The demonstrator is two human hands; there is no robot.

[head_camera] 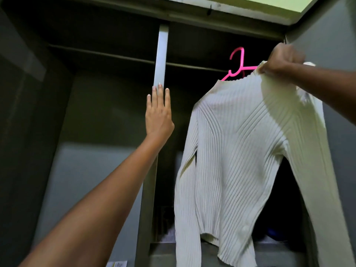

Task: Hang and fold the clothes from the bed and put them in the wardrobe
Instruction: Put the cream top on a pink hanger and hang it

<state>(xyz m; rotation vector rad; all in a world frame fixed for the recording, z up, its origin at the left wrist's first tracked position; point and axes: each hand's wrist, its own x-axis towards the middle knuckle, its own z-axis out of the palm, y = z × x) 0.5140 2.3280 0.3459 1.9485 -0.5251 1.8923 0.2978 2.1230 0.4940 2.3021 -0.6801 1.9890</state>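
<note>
The right hand (283, 58) has its fingers clamped on the collar of the one white sweater (240, 151), which hangs on the one pink hanger (238, 64) raised near the rail (134, 58) in the wardrobe's right bay. The left hand (159, 112) rests flat, fingers straight and together, on the divider (160, 54). The hook seems, in this dim view, not yet over the rail, so letting go early could drop the hanger, and pulling on the collar could slide the knit off it.
</note>
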